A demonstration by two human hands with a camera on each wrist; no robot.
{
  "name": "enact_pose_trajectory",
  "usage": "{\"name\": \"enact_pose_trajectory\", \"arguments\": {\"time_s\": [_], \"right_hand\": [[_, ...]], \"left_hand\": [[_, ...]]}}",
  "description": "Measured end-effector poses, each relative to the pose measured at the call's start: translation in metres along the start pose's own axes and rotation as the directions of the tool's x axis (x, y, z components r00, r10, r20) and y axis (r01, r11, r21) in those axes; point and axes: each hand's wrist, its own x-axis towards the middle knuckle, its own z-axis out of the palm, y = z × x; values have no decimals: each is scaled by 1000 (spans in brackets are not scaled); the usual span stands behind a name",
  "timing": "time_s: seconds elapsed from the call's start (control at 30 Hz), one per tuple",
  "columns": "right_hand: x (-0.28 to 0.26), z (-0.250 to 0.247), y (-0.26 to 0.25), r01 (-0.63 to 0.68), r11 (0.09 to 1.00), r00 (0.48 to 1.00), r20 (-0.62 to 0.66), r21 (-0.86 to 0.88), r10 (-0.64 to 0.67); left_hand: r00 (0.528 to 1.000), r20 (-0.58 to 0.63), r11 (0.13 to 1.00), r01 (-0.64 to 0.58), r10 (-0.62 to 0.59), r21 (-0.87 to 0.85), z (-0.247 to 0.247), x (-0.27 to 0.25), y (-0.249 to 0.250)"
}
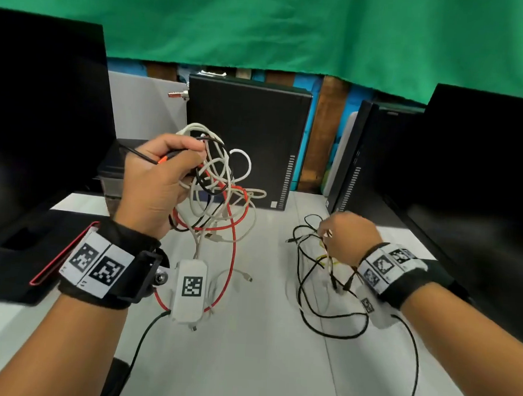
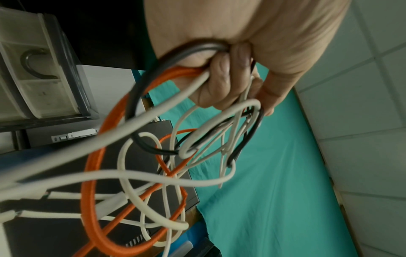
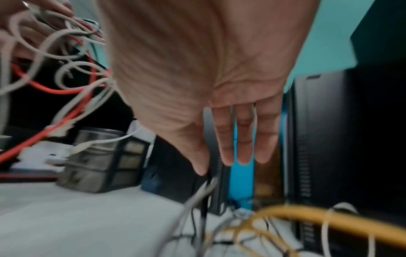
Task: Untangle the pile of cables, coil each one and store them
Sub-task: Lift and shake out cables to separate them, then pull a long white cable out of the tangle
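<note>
My left hand (image 1: 171, 169) is raised above the white table (image 1: 260, 364) and grips a tangle of white, red and black cables (image 1: 224, 180); their loops hang down to the table. In the left wrist view the fingers (image 2: 222, 78) curl round several strands of that tangle (image 2: 131, 156). My right hand (image 1: 340, 235) is low over a second pile of black, yellow and white cables (image 1: 314, 273) at the right. In the right wrist view its fingers (image 3: 243, 139) point down nearly straight. Thumb and index pinch a thin dark cable (image 3: 206, 189) rising from that pile (image 3: 307, 217).
A dark monitor (image 1: 40, 110) stands at the left and another (image 1: 482, 179) at the right. Two black computer cases (image 1: 245, 136) (image 1: 356, 160) stand at the back. A small drawer unit (image 3: 98, 156) sits at the back left, and a black pad with a red edge (image 1: 39, 246) lies beside my left wrist.
</note>
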Motion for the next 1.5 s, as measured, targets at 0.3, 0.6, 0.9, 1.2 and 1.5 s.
{"name": "enact_pose_trajectory", "arguments": {"time_s": [0.3,0.6,0.9,1.2,1.5], "right_hand": [[-55,20,-21,47,607,991,-113,794,71],[-108,30,-52,-46,154,988,22,987,151],[-121,25,-47,-57,81,997,53,995,54],[-117,8,-14,59,223,996,-73,973,57],[-116,18,-19,12,122,994,-25,992,108]], "left_hand": [[997,68,999,37,-39,33,3,-2,-20],[946,290,976,186,-147,-111,37,-30,-27],[853,384,886,438,-354,-156,52,-42,-38],[682,295,741,642,-669,197,51,-47,-100],[365,478,535,795,-799,287,49,-63,-110]]}}
